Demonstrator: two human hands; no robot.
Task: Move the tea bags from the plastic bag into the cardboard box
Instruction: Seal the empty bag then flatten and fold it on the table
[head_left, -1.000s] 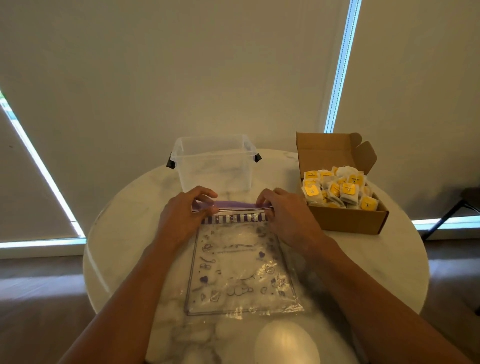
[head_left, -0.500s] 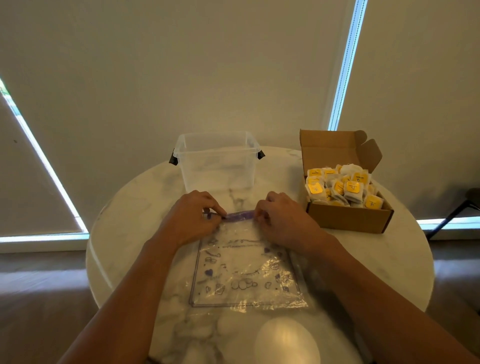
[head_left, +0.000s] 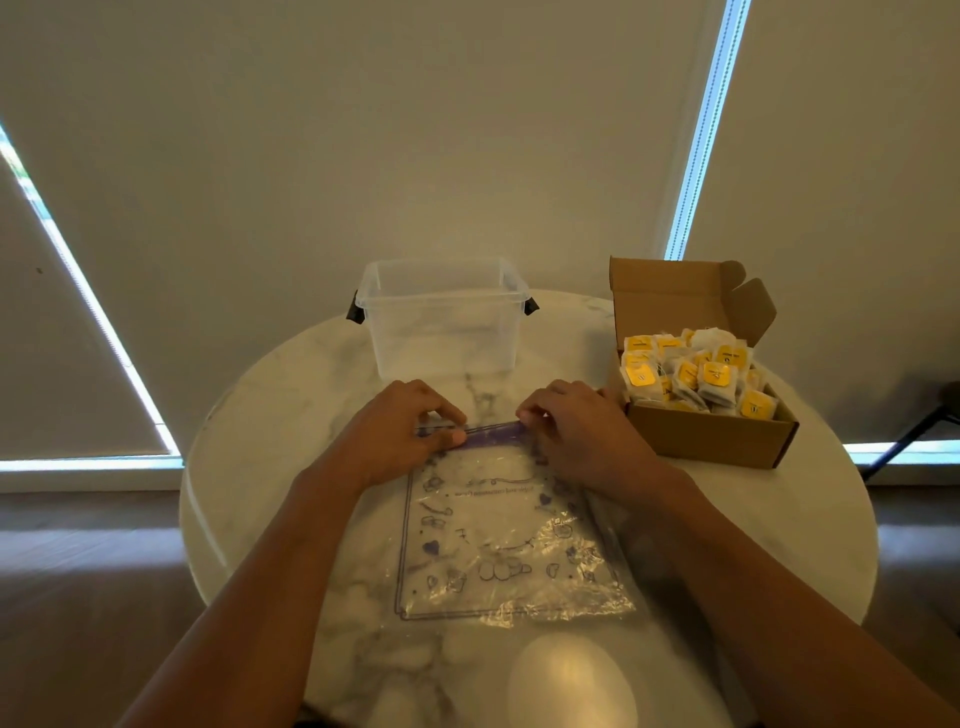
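One cardboard box (head_left: 711, 436) brims with tea bags (head_left: 717, 375); left hand (head_left: 395, 439) and right hand (head_left: 584, 441) grips pinch one flat plastic bag (head_left: 498, 551).

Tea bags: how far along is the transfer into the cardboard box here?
Done: the tea bags are heaped in the open cardboard box, and the plastic bag lies flat on the table, apparently empty. In hand: the left hand and right hand pinch its purple zip strip. Left: seemingly nothing to move.

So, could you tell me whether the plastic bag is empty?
Empty: the plastic bag lies flat, the marble table showing through, nothing inside.
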